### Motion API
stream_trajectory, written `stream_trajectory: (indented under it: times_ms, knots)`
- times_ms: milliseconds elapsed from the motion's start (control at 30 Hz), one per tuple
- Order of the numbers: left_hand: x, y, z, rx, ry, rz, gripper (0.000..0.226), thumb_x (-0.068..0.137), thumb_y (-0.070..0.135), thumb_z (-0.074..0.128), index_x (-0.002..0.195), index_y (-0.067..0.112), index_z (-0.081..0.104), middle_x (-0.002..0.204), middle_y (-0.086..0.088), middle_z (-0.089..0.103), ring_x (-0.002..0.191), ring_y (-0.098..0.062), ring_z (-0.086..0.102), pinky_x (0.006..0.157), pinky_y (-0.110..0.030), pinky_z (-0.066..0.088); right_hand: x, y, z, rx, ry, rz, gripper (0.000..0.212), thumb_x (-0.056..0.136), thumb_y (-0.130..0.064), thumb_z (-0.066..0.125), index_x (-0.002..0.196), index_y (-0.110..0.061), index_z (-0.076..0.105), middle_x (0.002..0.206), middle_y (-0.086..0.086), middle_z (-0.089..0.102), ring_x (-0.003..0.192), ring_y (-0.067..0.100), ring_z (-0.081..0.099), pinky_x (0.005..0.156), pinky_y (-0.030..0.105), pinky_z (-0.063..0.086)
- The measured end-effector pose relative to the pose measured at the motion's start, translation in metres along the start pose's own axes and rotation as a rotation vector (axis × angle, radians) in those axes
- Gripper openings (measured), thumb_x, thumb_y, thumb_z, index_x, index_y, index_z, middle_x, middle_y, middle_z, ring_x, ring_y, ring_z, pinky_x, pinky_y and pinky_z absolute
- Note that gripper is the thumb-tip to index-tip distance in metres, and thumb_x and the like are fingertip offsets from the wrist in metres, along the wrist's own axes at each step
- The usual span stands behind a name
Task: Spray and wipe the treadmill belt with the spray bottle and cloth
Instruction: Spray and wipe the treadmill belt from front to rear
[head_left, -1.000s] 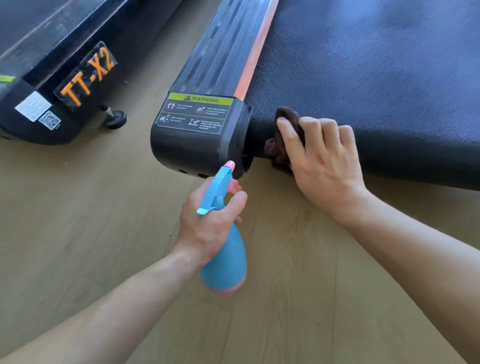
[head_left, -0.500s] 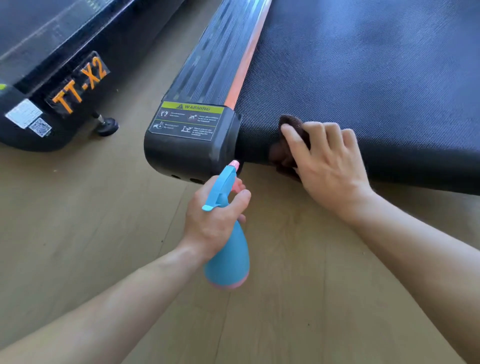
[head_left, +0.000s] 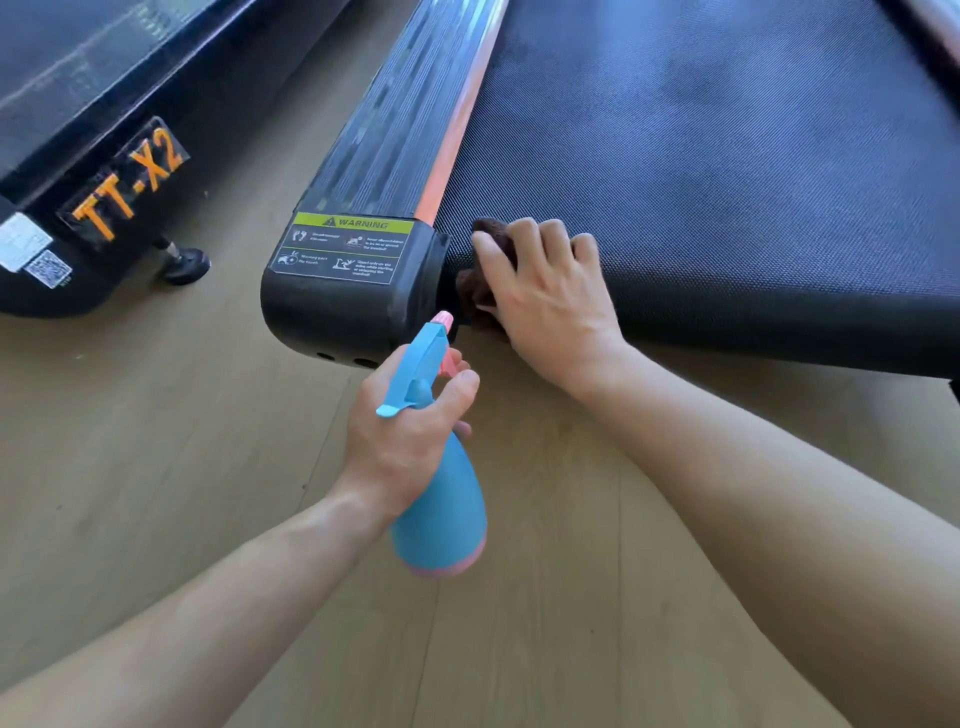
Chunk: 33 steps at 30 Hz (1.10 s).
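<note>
- Roughly at the centre of the frame, the left hand (head_left: 410, 431) grips the neck of a blue spray bottle (head_left: 441, 519), with the fingers wrapped round it and the thumb across the front.
- The bottle has a pink base and a pink nozzle tip. It is tilted so that the tip points up the frame, close to the treadmill's black end cap (head_left: 332, 317).
- Just right of the nozzle, the right hand (head_left: 545, 306) lies palm down with its fingers bent over a dark brown cloth (head_left: 471, 293), holding it against the treadmill belt (head_left: 727, 182).
- The cloth sits at the belt's near left corner, where the belt curves down over its end, right beside the end cap. Most of it is hidden under the hand; one bit shows past the fingertips and another below the thumb.
- The belt is dark and finely textured and fills the upper right of the frame.
- Along the belt's left edge runs an orange strip (head_left: 462, 119), then a ribbed black side rail (head_left: 389, 119).
- A warning label (head_left: 345, 248) with a yellow-green header sits on top of the end cap.
- At upper left stands a second black machine (head_left: 78, 104) with orange lettering "TT-X2" (head_left: 130, 182), a QR sticker (head_left: 49, 267) and a small round foot (head_left: 184, 265).
- Everything stands on a pale wood-plank floor (head_left: 156, 467).
</note>
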<state>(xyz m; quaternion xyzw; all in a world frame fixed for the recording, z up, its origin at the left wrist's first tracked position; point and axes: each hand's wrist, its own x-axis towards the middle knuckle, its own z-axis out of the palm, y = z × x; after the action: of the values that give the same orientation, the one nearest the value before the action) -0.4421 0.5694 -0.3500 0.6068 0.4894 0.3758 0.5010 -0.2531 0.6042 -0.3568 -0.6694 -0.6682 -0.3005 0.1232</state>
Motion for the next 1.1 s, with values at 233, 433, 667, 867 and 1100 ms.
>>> stream_trajectory:
  times_ms: [233,433,667,867,1100]
  knots:
    - [-0.011,0.000,0.012,0.028,-0.051,-0.001,0.019,0.083,0.032,0.077,0.093,0.017,0.073,0.092,0.027,0.072,0.087,-0.018,0.073,0.069,-0.041,0.067,-0.027,0.046,-0.010,0.010,-0.048,-0.022,0.048,0.094,-0.032,0.057,0.138,-0.014,0.051,0.119,0.017,0.056,0.099,0.040,0.053,0.076,0.049,0.042]
    - [-0.019,0.013,0.076,-0.048,-0.160,-0.005,0.011,0.088,0.020,0.080,0.085,0.015,0.070,0.097,0.032,0.071,0.093,-0.021,0.073,0.064,-0.027,0.060,-0.104,0.138,-0.031,-0.050,-0.112,0.118,0.063,0.088,-0.031,0.066,0.146,-0.016,0.046,0.123,0.017,0.052,0.104,0.040,0.048,0.079,0.051,0.041]
    - [-0.026,0.039,0.156,-0.105,-0.280,-0.023,0.009,0.090,0.021,0.081,0.089,0.024,0.073,0.089,0.020,0.070,0.065,-0.025,0.070,0.061,-0.023,0.056,-0.198,0.252,-0.063,-0.098,-0.185,0.381,0.070,0.084,-0.024,0.073,0.147,-0.018,0.045,0.126,0.021,0.046,0.106,0.043,0.043,0.083,0.057,0.042]
    - [-0.028,0.051,0.164,-0.152,-0.315,0.002,0.023,0.082,0.030,0.082,0.077,0.049,0.071,0.091,0.015,0.069,0.062,-0.021,0.070,0.065,-0.028,0.060,-0.183,0.238,-0.060,-0.026,-0.195,0.516,0.061,0.089,-0.032,0.068,0.145,-0.015,0.048,0.125,0.023,0.046,0.107,0.045,0.045,0.087,0.058,0.041]
    - [-0.016,0.052,0.142,-0.164,-0.234,0.006,0.040,0.092,0.020,0.079,0.084,0.059,0.075,0.094,0.018,0.067,0.068,-0.015,0.067,0.070,-0.031,0.065,-0.108,0.177,-0.052,0.088,-0.238,0.263,0.059,0.088,-0.041,0.063,0.142,-0.021,0.051,0.128,0.016,0.049,0.114,0.041,0.047,0.092,0.053,0.039]
